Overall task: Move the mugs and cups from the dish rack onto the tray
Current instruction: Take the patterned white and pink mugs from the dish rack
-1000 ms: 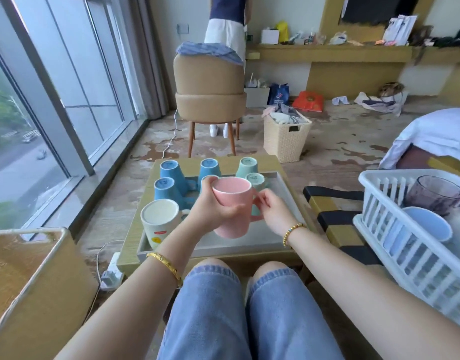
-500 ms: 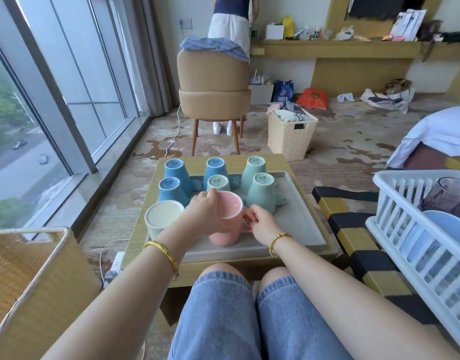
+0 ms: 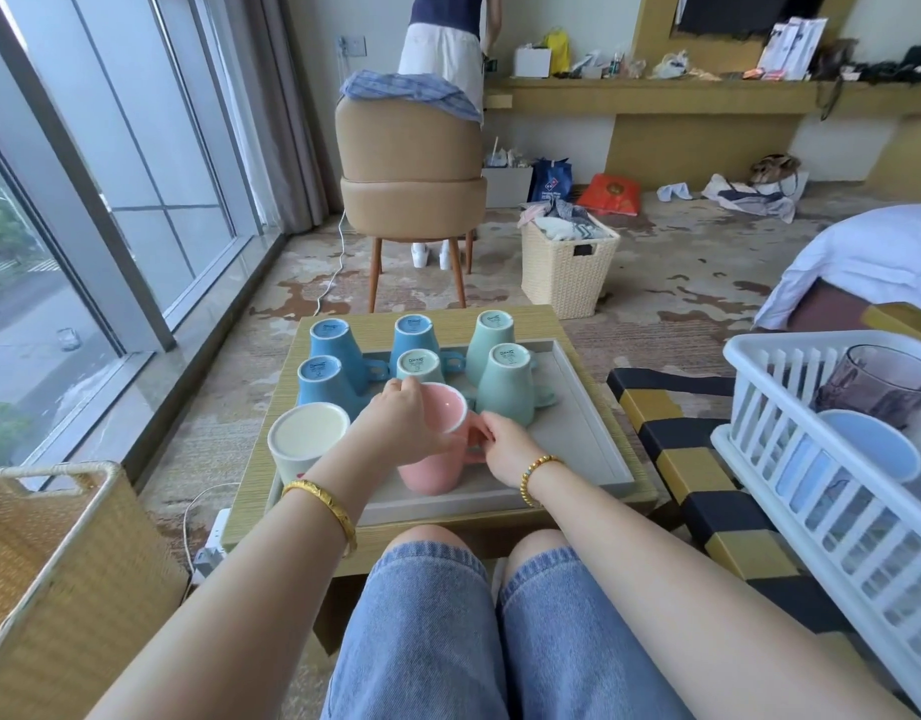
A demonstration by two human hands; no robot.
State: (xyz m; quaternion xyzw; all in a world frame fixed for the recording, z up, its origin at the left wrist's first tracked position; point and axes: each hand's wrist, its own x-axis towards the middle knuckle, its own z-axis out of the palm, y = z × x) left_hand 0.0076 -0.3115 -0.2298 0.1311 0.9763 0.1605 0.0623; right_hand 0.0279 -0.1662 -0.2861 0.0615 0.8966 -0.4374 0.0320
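Hands (image 3: 450, 433) both grip pink mug (image 3: 431, 467) standing upright on grey tray (image 3: 593, 433).

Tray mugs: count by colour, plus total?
Blue, upside down: 3
Mint green, upside down: 3
Pink mug, upright, held by left hand and right hand: 1
Cream, upright: 1
Total on the tray: 8
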